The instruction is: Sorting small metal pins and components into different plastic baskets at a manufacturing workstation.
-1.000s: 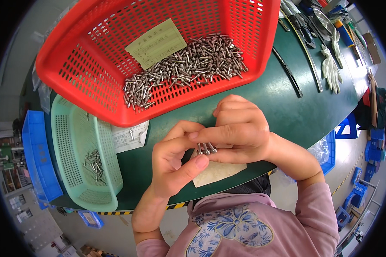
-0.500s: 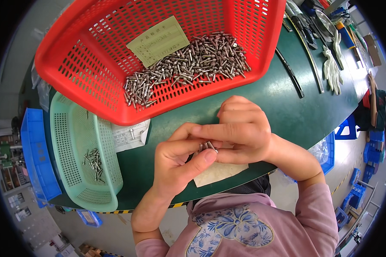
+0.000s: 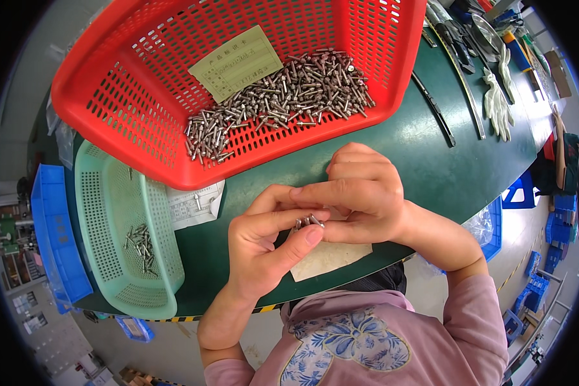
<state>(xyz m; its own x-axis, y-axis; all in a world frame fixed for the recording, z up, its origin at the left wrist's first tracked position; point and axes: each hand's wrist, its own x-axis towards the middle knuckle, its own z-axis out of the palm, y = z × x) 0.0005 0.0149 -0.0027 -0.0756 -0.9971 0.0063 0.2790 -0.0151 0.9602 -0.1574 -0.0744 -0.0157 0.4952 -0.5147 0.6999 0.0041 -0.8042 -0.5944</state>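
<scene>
Over the near edge of the green table my two hands meet. My left hand is closed, holding several small metal pins between its thumb and bent fingers, their ends showing above the thumb. My right hand is curled against it, its index finger lying along the left fingers and its thumb beside the pins. What the right fingertips pinch, if anything, is hidden. Beyond the hands, a red perforated basket stands tilted, with a heap of similar pins and a pale green card inside.
A light green basket with a few pins stands left, beside a blue bin. A printed sheet lies partly under the baskets; a beige sheet lies below my hands. White gloves and tools are at the far right.
Both hands stay together in nearly the same place. The fingers and the pins between them have shifted very slightly left.
</scene>
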